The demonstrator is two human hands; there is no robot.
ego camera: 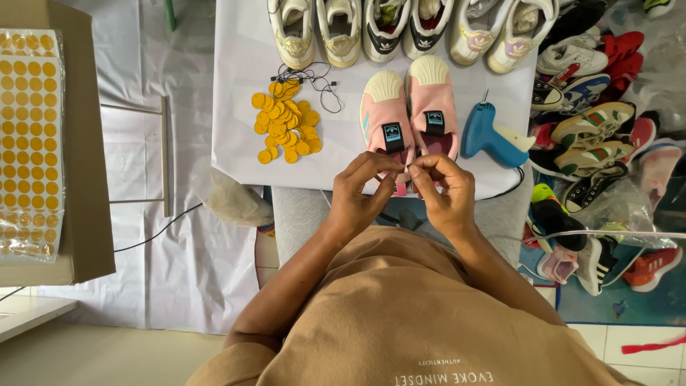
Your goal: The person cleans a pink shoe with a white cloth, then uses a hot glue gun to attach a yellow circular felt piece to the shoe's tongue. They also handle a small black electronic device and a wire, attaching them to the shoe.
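We look down at our own two hands, meeting at the near edge of a white table. The left hand and right hand both have their fingertips pinched together on something small and thin, perhaps a string or tag loop; it is too small to tell. They work just at the heels of a pair of pink shoes with cream toe caps, which stand side by side on the table, toes pointing away. Right of the shoes lies a blue tagging gun. Left of them is a heap of round yellow tags, with a tangle of thin black strings at its far side. A row of pale sneakers lines the far edge. Off the table to the right is a pile of mixed shoes; far left, sheets of yellow stickers rest on a cardboard box. In our judgement, the tiny piece could slip from the pinch and drop between table and lap, since both hands hold it only by the fingertips over the table's edge.
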